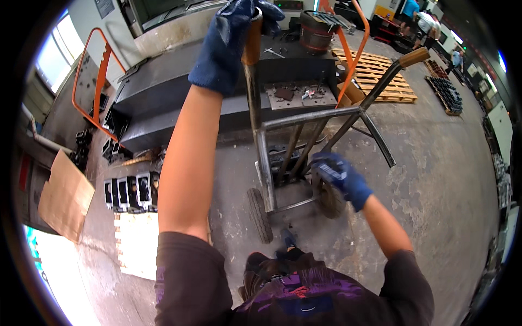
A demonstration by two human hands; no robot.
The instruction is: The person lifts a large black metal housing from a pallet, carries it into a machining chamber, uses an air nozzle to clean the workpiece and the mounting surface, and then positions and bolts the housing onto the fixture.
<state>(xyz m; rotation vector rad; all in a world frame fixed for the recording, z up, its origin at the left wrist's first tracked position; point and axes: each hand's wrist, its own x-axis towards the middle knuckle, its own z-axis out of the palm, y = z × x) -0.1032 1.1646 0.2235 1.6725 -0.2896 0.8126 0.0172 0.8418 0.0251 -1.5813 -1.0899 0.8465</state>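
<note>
A two-wheeled metal hand truck point(310, 116) stands tilted in front of me, with brown grips on its two handles. My left hand point(231, 46), in a dark blue glove, is raised and closed around the top of the left handle point(252, 46). The right handle point(414, 57) points away to the right with no hand on it. My right hand point(340, 176), also gloved, hangs over the right wheel point(329, 200) with its fingers loosely bent and nothing visible in them. Whether its fingertips touch the frame is unclear. The left wheel point(260, 215) rests on the floor.
Ahead is a dark step platform point(163, 103), with a metal plate point(283, 103) bearing small parts and orange rails point(101, 81) beside it. Black metal castings point(130, 191) sit on a pallet at left, near a cardboard sheet point(66, 198). Another wooden pallet point(389, 81) and people are farther right.
</note>
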